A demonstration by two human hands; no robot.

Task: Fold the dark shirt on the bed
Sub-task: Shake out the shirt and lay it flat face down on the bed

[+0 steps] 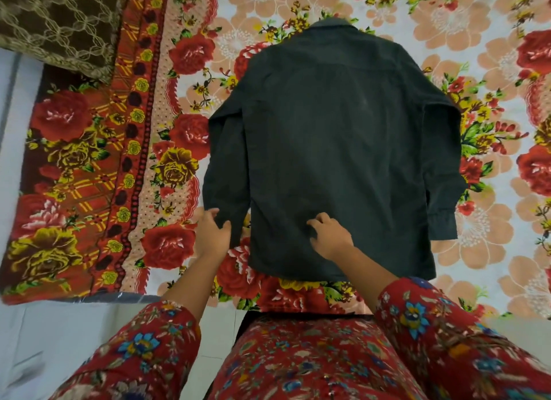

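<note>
The dark shirt point(334, 149) lies back side up on the flowered bed sheet point(492, 72), collar at the far end, hem toward me. Both long sleeves run down along its sides. My left hand point(213, 232) pinches the cuff end of the left sleeve at the shirt's lower left. My right hand point(329, 235) rests on the lower back panel near the hem, fingers curled and spread against the cloth.
A brown patterned pillow or blanket point(56, 24) sits at the far left corner. The sheet's red and yellow border point(89, 191) hangs over the bed's left side. The bed's near edge point(298, 307) meets my body.
</note>
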